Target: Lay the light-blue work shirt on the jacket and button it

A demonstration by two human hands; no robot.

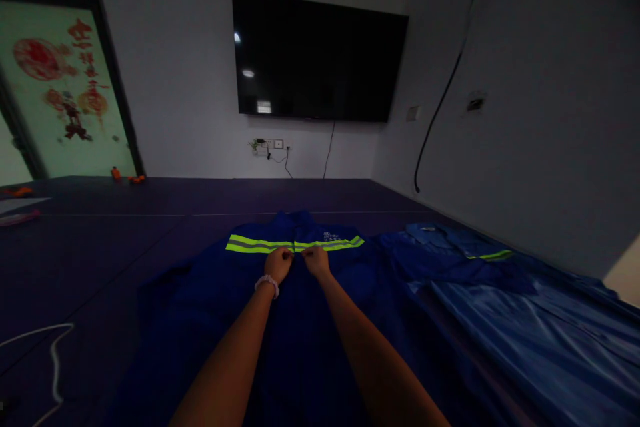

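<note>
Where fingers (309,252) pinch — blue jacket (301,320), laid flat

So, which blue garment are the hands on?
The dark-blue fabric jacket, yellow-green striped across its chest: left hand and right hand are on its front; the blue fabric clothing to the right lies untouched.

The room is dim, and the jacket (300,340) on the near side of the grip sinks into deep shadow. Just beyond the left hand (279,263) and right hand (317,261), the yellow-green stripe (257,244) stands out bright. Farther beyond, the television (320,60) carries 3 pale reflections. Well left of the grip, the glass door (45,117) glows greenish; to the right, sheen streaks a blue garment (545,327). Wide-angle distortion tilts the outer walls (540,33), and the lettering (331,237) beyond the right hand is unreadable.
</note>
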